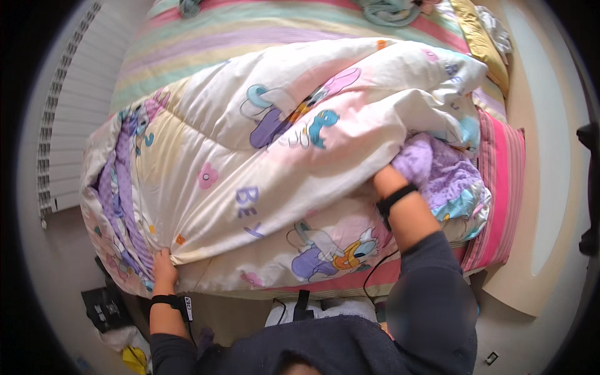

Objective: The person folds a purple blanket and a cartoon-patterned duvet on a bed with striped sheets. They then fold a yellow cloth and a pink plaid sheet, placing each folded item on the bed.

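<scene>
A padded comforter [290, 140] with cartoon ducks, pink flowers and printed lettering lies bunched and folded across the bed. At its near left edge, my left hand [164, 267] grips the pale fabric, and taut creases fan out from the fist. My right forearm [410, 211] reaches in under a raised fold of the comforter. The right hand itself is hidden beneath that fold, so its grip cannot be seen. Beside the right wrist, a bunch of purple dimpled fabric [440, 168] shows. More purple lining [123, 201] peeks out of the folds at the left.
The bed has a striped sheet [225, 35]. Along the right side are a pink striped pillow [499, 187], a yellow pillow [485, 61] and a pale headboard [543, 140]. A white radiator [77, 122] stands at left, above a black bag [105, 307] on the floor. A dark cable [370, 274] hangs nearby.
</scene>
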